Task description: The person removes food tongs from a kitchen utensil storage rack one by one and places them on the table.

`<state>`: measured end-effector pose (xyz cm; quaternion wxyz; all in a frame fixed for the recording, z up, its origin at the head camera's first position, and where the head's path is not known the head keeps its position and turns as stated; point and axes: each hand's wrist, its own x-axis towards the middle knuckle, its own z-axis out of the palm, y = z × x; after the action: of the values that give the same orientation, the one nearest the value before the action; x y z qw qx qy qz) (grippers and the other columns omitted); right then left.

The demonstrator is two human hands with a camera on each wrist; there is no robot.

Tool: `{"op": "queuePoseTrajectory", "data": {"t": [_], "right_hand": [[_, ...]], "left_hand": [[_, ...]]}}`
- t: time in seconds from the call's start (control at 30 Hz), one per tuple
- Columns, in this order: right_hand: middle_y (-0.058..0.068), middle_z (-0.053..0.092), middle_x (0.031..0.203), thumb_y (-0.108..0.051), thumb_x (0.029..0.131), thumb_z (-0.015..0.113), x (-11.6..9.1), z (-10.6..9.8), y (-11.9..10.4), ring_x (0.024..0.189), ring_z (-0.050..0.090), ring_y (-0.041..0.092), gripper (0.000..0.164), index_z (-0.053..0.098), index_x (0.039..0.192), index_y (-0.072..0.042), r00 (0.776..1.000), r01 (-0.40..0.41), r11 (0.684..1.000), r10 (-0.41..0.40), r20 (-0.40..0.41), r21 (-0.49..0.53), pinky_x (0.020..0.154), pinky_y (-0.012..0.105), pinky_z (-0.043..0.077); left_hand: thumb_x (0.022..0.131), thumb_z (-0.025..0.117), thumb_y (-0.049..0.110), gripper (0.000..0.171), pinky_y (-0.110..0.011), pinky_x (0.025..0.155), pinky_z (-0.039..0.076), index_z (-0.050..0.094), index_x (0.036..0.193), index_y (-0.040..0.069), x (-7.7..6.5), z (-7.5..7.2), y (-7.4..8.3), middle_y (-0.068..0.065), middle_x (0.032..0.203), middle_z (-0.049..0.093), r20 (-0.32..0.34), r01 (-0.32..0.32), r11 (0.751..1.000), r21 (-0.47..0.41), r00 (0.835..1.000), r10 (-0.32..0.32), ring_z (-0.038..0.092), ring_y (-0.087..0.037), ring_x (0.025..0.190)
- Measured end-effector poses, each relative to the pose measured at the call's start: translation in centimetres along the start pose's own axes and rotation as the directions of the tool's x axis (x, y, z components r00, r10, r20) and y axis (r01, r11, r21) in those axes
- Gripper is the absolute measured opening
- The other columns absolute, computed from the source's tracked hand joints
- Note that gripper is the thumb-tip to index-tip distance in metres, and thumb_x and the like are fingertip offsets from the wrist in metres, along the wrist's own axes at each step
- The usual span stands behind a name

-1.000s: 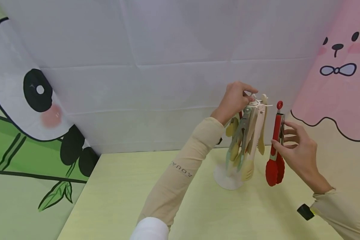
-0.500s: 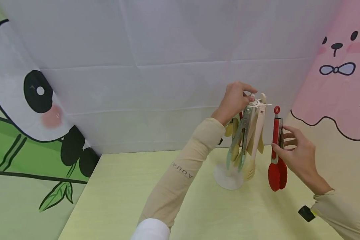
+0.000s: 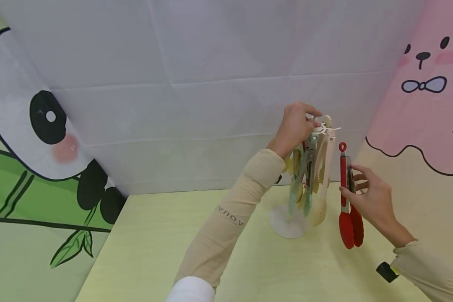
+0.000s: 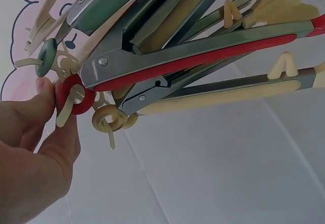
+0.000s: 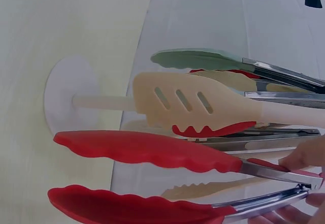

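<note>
A white utensil stand has a round base (image 3: 283,230) and a ring of hooks (image 3: 332,128), from which several tongs and utensils hang. At its top my left hand (image 3: 293,128) pinches the hub; the left wrist view shows the fingers beside red-handled tongs (image 4: 203,64) and beige tongs (image 4: 213,98). To the right, apart from the stand, my right hand (image 3: 373,197) holds red tongs (image 3: 346,230) upright, tips down and spread, hanging ring up. A slotted beige turner (image 5: 193,102) and green-tipped tongs (image 5: 198,59) hang behind them in the right wrist view.
The stand is on a pale yellow table (image 3: 166,235) near its back edge. Behind rises a white cloth backdrop (image 3: 166,138); a pink bear print (image 3: 426,109) covers the right side and a panda print (image 3: 15,117) the left.
The red tongs have come down and their tips have spread wider; the right hand has moved slightly down and left. The hanging utensils have turned a little under the left hand, which stays put.
</note>
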<state>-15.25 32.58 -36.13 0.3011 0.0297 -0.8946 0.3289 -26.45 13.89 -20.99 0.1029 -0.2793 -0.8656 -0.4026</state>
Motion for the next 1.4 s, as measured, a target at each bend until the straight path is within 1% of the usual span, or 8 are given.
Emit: {"op": "queuePoseTrajectory", "data": {"t": [0.07, 0.23, 0.33, 0.47, 0.63, 0.97, 1.23, 1.4], "right_hand": [[0.025, 0.064, 0.092, -0.008, 0.076, 0.076, -0.2, 0.1, 0.2, 0.066, 0.063, 0.021, 0.058, 0.053, 0.129, -0.002, 1.000, -0.005, 1.000, 0.005, 0.011, -0.009, 0.050, 0.018, 0.044], [0.027, 0.062, 0.094, -0.009, 0.078, 0.074, -0.5, 0.4, 0.9, 0.072, 0.063, 0.038, 0.058, 0.051, 0.130, -0.001, 0.998, -0.028, 0.999, 0.030, 0.052, -0.040, 0.049, 0.023, 0.044], [0.028, 0.061, 0.096, -0.010, 0.078, 0.074, -0.6, 0.5, 1.3, 0.073, 0.062, 0.039, 0.058, 0.050, 0.130, 0.001, 0.996, -0.041, 0.998, 0.045, 0.076, -0.054, 0.047, 0.023, 0.044], [0.029, 0.060, 0.097, -0.010, 0.078, 0.074, -0.5, 0.7, 1.5, 0.074, 0.061, 0.039, 0.059, 0.049, 0.130, 0.002, 0.993, -0.044, 0.997, 0.050, 0.104, -0.063, 0.046, 0.025, 0.045], [0.027, 0.060, 0.095, -0.010, 0.077, 0.074, -0.4, 1.0, 1.8, 0.074, 0.061, 0.038, 0.059, 0.049, 0.129, 0.002, 0.989, -0.043, 0.996, 0.053, 0.136, -0.078, 0.046, 0.028, 0.045], [0.024, 0.062, 0.091, -0.014, 0.077, 0.074, -0.6, 1.8, 3.2, 0.068, 0.065, 0.035, 0.056, 0.052, 0.126, 0.001, 0.982, -0.025, 0.991, 0.049, 0.183, -0.130, 0.048, 0.036, 0.043], [0.028, 0.062, 0.092, -0.014, 0.076, 0.074, -0.9, 2.5, 3.8, 0.069, 0.065, 0.037, 0.058, 0.051, 0.126, 0.004, 0.969, -0.040, 0.991, 0.068, 0.235, -0.125, 0.044, 0.030, 0.047], [0.029, 0.060, 0.094, -0.014, 0.077, 0.075, -1.2, 3.0, 4.2, 0.069, 0.064, 0.034, 0.060, 0.049, 0.128, 0.004, 0.952, -0.080, 0.988, 0.116, 0.284, -0.135, 0.042, 0.029, 0.046]], "left_hand": [[0.085, 0.071, 0.009, 0.023, -0.015, 0.054, 0.038, 0.073, 0.107, 0.012, -0.1, 0.1, 0.1, 0.004, 0.107, 0.068, -0.003, 0.007, 1.000, -0.002, 1.000, -0.007, 0.055, -0.005, 0.074], [0.085, 0.070, 0.008, 0.023, -0.017, 0.048, 0.034, 0.073, 0.108, 0.011, -0.3, 0.2, 0.3, 0.003, 0.109, 0.067, -0.004, 0.030, 0.999, -0.021, 1.000, -0.030, 0.051, -0.005, 0.071], [0.086, 0.068, 0.009, 0.024, -0.019, 0.043, 0.030, 0.072, 0.110, 0.012, -0.4, 0.2, 0.4, 0.003, 0.113, 0.065, 0.004, 0.055, 0.997, -0.046, 0.998, -0.055, 0.043, -0.007, 0.054], [0.087, 0.068, 0.009, 0.024, -0.020, 0.041, 0.028, 0.072, 0.110, 0.013, -0.5, 0.2, 0.5, 0.004, 0.114, 0.064, 0.002, 0.078, 0.994, -0.077, 0.997, -0.078, 0.034, -0.010, 0.045], [0.087, 0.068, 0.006, 0.023, -0.020, 0.041, 0.030, 0.072, 0.108, 0.011, -0.5, 0.2, 0.5, 0.003, 0.112, 0.065, -0.007, 0.077, 0.992, -0.097, 0.997, -0.078, 0.040, -0.009, 0.048], [0.087, 0.066, 0.004, 0.022, -0.020, 0.040, 0.030, 0.072, 0.108, 0.009, -0.5, 0.5, 0.4, 0.002, 0.111, 0.064, 0.003, 0.061, 0.991, -0.121, 0.998, -0.061, 0.036, -0.010, 0.042], [0.087, 0.066, 0.003, 0.022, -0.021, 0.039, 0.033, 0.072, 0.108, 0.010, -0.6, 0.5, 0.3, 0.002, 0.107, 0.067, -0.007, 0.056, 0.991, -0.119, 0.998, -0.058, 0.057, -0.004, 0.058], [0.088, 0.066, 0.004, 0.022, -0.021, 0.039, 0.033, 0.072, 0.108, 0.011, -0.6, 0.5, 0.3, 0.004, 0.108, 0.066, -0.011, 0.060, 0.993, -0.100, 0.998, -0.062, 0.058, -0.004, 0.059]]}}
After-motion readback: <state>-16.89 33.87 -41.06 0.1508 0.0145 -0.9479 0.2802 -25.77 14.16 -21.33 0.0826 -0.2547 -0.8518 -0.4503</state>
